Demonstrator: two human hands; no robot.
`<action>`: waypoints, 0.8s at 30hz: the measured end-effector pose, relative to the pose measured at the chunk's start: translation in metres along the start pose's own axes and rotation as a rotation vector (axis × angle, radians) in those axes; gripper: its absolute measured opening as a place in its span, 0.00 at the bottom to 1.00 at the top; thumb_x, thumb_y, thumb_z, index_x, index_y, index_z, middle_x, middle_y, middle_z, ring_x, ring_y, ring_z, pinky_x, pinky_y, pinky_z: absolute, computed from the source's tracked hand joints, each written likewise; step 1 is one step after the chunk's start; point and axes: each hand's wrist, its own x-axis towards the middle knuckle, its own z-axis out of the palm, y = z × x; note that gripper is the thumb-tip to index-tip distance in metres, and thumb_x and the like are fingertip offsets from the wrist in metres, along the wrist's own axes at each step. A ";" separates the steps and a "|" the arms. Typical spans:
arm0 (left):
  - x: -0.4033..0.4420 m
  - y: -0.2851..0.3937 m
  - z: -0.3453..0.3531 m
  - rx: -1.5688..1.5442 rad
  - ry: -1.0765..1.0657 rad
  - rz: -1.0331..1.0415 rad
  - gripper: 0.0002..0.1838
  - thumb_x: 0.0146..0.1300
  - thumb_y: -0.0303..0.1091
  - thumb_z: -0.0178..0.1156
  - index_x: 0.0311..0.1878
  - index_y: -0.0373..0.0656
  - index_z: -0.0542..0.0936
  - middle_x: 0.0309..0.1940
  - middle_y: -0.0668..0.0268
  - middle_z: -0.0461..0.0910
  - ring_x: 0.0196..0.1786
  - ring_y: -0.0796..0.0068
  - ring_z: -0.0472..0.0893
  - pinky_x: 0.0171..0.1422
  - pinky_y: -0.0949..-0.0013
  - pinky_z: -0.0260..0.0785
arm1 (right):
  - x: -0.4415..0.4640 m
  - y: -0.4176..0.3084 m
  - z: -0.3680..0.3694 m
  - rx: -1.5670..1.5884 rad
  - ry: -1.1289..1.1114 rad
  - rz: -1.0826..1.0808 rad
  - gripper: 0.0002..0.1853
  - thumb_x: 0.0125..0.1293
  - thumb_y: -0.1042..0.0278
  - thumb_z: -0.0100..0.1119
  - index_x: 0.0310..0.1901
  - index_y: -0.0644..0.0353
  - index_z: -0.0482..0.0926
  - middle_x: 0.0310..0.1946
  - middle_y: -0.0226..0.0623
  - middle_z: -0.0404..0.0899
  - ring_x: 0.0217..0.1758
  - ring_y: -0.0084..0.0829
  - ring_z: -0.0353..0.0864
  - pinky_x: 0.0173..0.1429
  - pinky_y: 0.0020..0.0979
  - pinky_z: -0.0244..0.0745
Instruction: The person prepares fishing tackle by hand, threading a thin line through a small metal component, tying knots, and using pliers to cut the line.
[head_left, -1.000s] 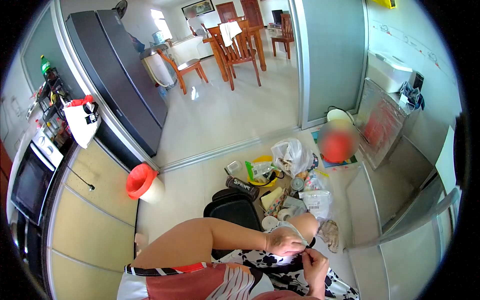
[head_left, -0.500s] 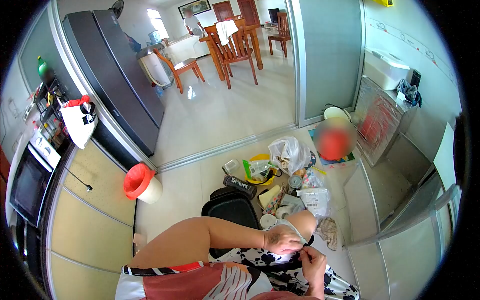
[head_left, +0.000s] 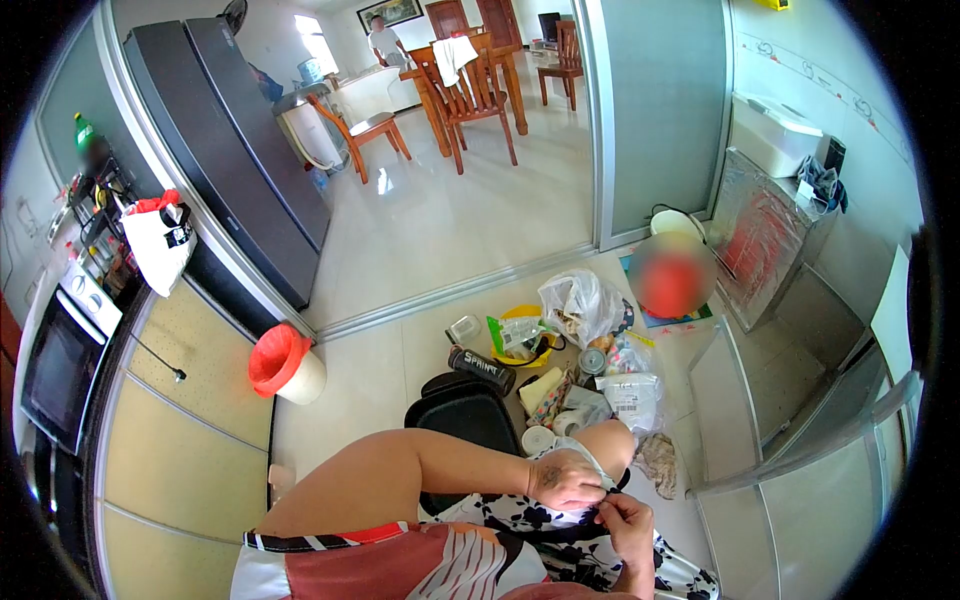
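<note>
My left hand [head_left: 566, 480] is closed in a pinch above my lap, its fingertips meeting those of my right hand [head_left: 628, 527]. My right hand is closed too, thumb against finger. What they pinch is too small and hidden to make out. A whitish strip [head_left: 597, 463] shows beside my left hand, near my bent knee. Under both hands lies black-and-white floral fabric [head_left: 575, 545]. Just beyond the knee are a white round lid-like item [head_left: 537, 440], a clear plastic package [head_left: 583, 408] and a white labelled packet [head_left: 632, 402]. A crumpled beige cloth [head_left: 656, 464] lies to the right.
A black stool [head_left: 455, 425] stands ahead on the left, with a dark SPRINT bottle [head_left: 481, 369] beyond it. Farther out are a yellow basin [head_left: 505, 340], a white plastic bag [head_left: 582, 305] and a can [head_left: 592, 361]. A red-lined bin [head_left: 298, 385] stands left; glass panels [head_left: 725, 400] stand right.
Both hands stay pinched together at nearly the same spot. The view has shifted slightly, and the person in the far room shows a little higher.
</note>
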 end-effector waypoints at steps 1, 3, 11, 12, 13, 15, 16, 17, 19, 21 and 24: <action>0.000 0.000 0.000 0.001 0.000 0.001 0.12 0.49 0.38 0.63 0.37 0.47 0.77 0.27 0.68 0.71 0.28 0.67 0.76 0.29 0.64 0.66 | 0.000 0.000 0.000 -0.002 0.001 0.006 0.06 0.61 0.76 0.55 0.32 0.68 0.81 0.20 0.31 0.78 0.22 0.17 0.73 0.28 0.20 0.68; -0.001 0.000 0.000 0.006 -0.001 0.002 0.12 0.49 0.38 0.63 0.37 0.46 0.77 0.27 0.68 0.71 0.29 0.68 0.76 0.29 0.64 0.66 | 0.000 0.001 0.001 0.010 0.006 0.007 0.06 0.60 0.76 0.55 0.31 0.69 0.81 0.20 0.31 0.78 0.22 0.17 0.73 0.28 0.20 0.68; -0.003 -0.004 0.004 0.003 -0.020 0.015 0.14 0.49 0.39 0.63 0.39 0.45 0.77 0.29 0.68 0.73 0.30 0.68 0.77 0.31 0.64 0.69 | 0.002 -0.001 0.003 -0.032 0.030 0.001 0.05 0.60 0.77 0.56 0.29 0.69 0.80 0.19 0.31 0.78 0.22 0.17 0.73 0.28 0.20 0.68; -0.003 -0.004 0.003 0.003 -0.019 0.013 0.14 0.49 0.39 0.63 0.39 0.45 0.77 0.29 0.68 0.73 0.30 0.68 0.77 0.31 0.64 0.69 | 0.002 -0.001 0.003 -0.031 0.038 -0.003 0.05 0.59 0.77 0.56 0.29 0.69 0.80 0.19 0.31 0.78 0.22 0.17 0.73 0.28 0.20 0.68; -0.003 -0.004 0.003 0.002 -0.018 0.010 0.15 0.49 0.39 0.63 0.39 0.45 0.77 0.29 0.68 0.73 0.30 0.67 0.77 0.31 0.64 0.68 | 0.002 -0.001 0.004 -0.029 0.046 -0.006 0.05 0.59 0.77 0.56 0.29 0.69 0.80 0.19 0.31 0.78 0.22 0.17 0.73 0.28 0.20 0.68; -0.002 -0.003 0.001 -0.002 -0.031 0.004 0.15 0.49 0.39 0.63 0.39 0.44 0.77 0.29 0.68 0.73 0.31 0.67 0.77 0.31 0.64 0.68 | 0.000 -0.006 0.005 -0.046 0.064 -0.008 0.05 0.59 0.77 0.56 0.29 0.69 0.80 0.18 0.31 0.78 0.22 0.17 0.73 0.28 0.20 0.68; -0.002 -0.003 0.000 -0.005 -0.043 0.001 0.15 0.49 0.39 0.63 0.39 0.44 0.77 0.29 0.68 0.73 0.31 0.67 0.77 0.31 0.64 0.68 | 0.000 -0.008 0.006 -0.055 0.073 -0.009 0.05 0.59 0.77 0.56 0.29 0.69 0.80 0.18 0.31 0.78 0.22 0.17 0.73 0.28 0.20 0.68; -0.002 -0.003 0.000 -0.008 -0.056 -0.002 0.15 0.49 0.39 0.63 0.39 0.44 0.77 0.29 0.68 0.73 0.31 0.67 0.77 0.31 0.64 0.68 | 0.000 -0.008 0.006 -0.065 0.078 -0.018 0.05 0.59 0.77 0.56 0.29 0.69 0.80 0.18 0.31 0.78 0.22 0.17 0.73 0.28 0.20 0.68; -0.002 -0.003 0.001 -0.004 -0.052 -0.004 0.15 0.48 0.39 0.63 0.39 0.44 0.77 0.29 0.68 0.73 0.31 0.67 0.77 0.32 0.64 0.68 | 0.000 -0.007 0.007 -0.084 0.089 -0.034 0.05 0.59 0.77 0.57 0.29 0.69 0.80 0.18 0.30 0.78 0.22 0.17 0.73 0.27 0.20 0.68; -0.002 -0.002 0.002 -0.002 -0.056 -0.015 0.16 0.48 0.39 0.63 0.39 0.44 0.77 0.29 0.68 0.73 0.32 0.67 0.77 0.32 0.64 0.68 | 0.000 -0.005 0.008 -0.083 0.111 -0.033 0.05 0.59 0.77 0.57 0.28 0.68 0.80 0.18 0.30 0.78 0.21 0.17 0.73 0.27 0.21 0.68; -0.002 -0.002 0.002 0.000 -0.075 -0.033 0.16 0.47 0.39 0.62 0.39 0.44 0.77 0.29 0.68 0.73 0.32 0.67 0.77 0.32 0.63 0.68 | 0.000 -0.002 0.009 -0.117 0.138 -0.060 0.05 0.58 0.77 0.57 0.28 0.68 0.80 0.18 0.31 0.78 0.21 0.18 0.74 0.26 0.22 0.68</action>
